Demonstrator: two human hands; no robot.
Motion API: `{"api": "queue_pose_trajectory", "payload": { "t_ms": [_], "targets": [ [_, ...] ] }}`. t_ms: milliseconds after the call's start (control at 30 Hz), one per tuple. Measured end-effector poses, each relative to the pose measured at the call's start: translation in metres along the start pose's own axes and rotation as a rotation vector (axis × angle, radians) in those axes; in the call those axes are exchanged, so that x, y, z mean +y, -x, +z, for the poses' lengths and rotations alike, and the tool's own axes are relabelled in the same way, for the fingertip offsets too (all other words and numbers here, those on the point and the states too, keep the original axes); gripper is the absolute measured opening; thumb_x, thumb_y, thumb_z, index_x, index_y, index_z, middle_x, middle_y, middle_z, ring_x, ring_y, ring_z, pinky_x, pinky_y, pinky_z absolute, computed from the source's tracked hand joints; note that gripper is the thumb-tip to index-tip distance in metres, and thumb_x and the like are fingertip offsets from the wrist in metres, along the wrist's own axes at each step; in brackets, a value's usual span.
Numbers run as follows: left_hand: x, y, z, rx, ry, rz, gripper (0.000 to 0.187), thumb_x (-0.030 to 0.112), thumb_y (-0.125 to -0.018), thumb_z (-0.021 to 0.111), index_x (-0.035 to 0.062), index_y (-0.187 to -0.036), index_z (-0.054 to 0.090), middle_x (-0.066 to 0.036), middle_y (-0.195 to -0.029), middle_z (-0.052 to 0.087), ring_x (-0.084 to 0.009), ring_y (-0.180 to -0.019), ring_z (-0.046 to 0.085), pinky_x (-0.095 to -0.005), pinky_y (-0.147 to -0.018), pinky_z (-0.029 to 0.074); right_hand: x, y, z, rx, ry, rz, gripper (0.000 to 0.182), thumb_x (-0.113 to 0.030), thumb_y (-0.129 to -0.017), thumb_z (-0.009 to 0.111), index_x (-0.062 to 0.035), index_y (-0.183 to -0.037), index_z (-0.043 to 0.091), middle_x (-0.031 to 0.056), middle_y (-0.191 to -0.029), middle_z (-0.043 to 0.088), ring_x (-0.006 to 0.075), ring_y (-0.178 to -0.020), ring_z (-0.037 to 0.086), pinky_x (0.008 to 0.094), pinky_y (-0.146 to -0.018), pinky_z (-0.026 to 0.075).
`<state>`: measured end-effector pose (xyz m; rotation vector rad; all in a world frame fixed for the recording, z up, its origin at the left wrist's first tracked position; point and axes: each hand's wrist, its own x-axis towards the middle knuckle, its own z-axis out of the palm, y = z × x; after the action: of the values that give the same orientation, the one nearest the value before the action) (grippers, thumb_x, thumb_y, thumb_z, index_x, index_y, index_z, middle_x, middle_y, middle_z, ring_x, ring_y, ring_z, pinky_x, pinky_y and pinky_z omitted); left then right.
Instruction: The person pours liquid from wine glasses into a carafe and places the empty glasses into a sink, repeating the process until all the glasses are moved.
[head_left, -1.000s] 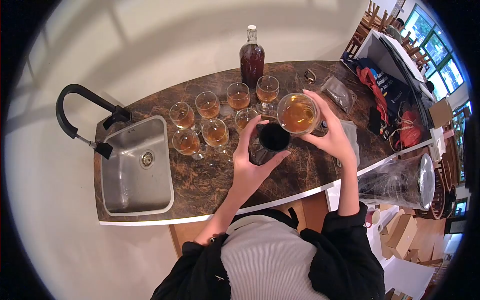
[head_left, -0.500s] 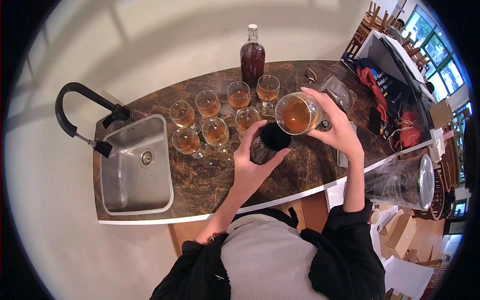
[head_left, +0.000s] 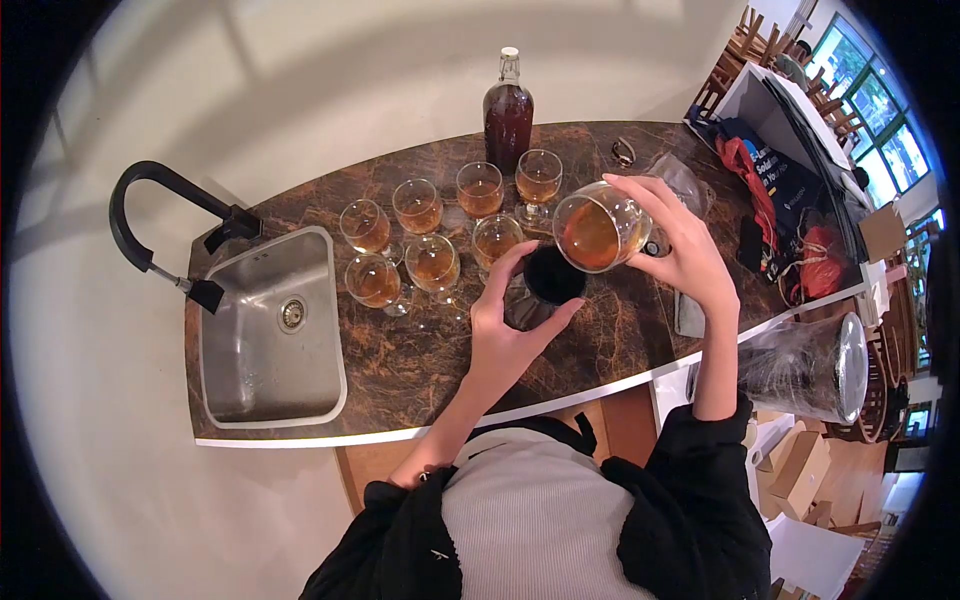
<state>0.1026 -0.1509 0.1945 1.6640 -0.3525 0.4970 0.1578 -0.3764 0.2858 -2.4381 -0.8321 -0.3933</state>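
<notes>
1. This looks like a kitchenette or bar corner opening onto a larger room, perhaps a café; which exactly cannot be told.
2. A steel sink (head_left: 265,365) with a black tap (head_left: 192,190) is set into a brown-veined worktop (head_left: 610,345) along a pale wall (head_left: 350,80).
3. Stemmed glasses (head_left: 432,265) of amber liquid and a clip-top bottle (head_left: 508,125) suit a place for serving drinks.
4. Beyond, at the right, wooden chairs (head_left: 742,45) appear stacked near green-framed windows (head_left: 872,95).
5. Cardboard boxes (head_left: 800,475) below the counter's end suggest storage or unpacking.
</notes>
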Motion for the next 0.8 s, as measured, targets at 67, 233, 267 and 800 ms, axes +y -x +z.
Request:
{"api": "queue_pose_trajectory", "payload": {
  "t_ms": [67, 233, 267, 800],
  "targets": [
    [0.0005, -0.0005, -0.0002, -0.003, -0.003, 0.001, 0.07, 0.013, -0.074, 0.088, 0.0006, -0.134, 0.053, -0.015, -0.124, 0.064, -0.0242, -0.114, 0.064, -0.036, -0.101, 0.05, -0.0009, -0.0007, -0.0009, -0.004, 0.009, -0.004, 0.087, -0.009, -0.068, 0.077, -0.0292, -0.147, 0.047, 0.01, -0.129, 0.058, 0.0342, -0.113, 0.06, 0.0435, -0.097, 0.053],
    [0.0001, -0.0008, 0.0003, -0.002, 0.025, 0.0, 0.069, 0.013, -0.075, 0.087, 0.0, -0.134, 0.053, -0.016, -0.125, 0.064, -0.0247, -0.115, 0.064, -0.0365, -0.101, 0.049, -0.0006, -0.0011, -0.0024, -0.027, 0.04, 0.001, 0.088, -0.007, -0.068, 0.076, -0.0302, -0.147, 0.047, 0.01, -0.129, 0.058, 0.0342, -0.113, 0.06, 0.044, -0.097, 0.052],
    [-0.0013, -0.0005, 0.0004, 0.0, 0.02, 0.004, 0.069, 0.013, -0.075, 0.087, -0.0001, -0.134, 0.053, -0.016, -0.125, 0.064, -0.0248, -0.116, 0.064, -0.0366, -0.102, 0.049, -0.0009, -0.0014, -0.0028, -0.028, 0.042, -0.005, 0.088, -0.007, -0.067, 0.076, -0.0304, -0.147, 0.047, 0.0101, -0.129, 0.058, 0.0343, -0.113, 0.06, 0.0442, -0.097, 0.053],
    [0.0004, -0.0019, -0.0008, -0.008, 0.006, 0.007, 0.07, 0.013, -0.074, 0.088, -0.0005, -0.132, 0.054, -0.016, -0.12, 0.066, -0.0245, -0.111, 0.066, -0.0368, -0.1, 0.05, -0.0082, -0.0055, -0.0085, -0.046, 0.079, -0.048, 0.085, -0.01, -0.069, 0.079, -0.0296, -0.146, 0.049, 0.0094, -0.127, 0.059, 0.0335, -0.113, 0.059, 0.0454, -0.097, 0.052]
  ]
}}
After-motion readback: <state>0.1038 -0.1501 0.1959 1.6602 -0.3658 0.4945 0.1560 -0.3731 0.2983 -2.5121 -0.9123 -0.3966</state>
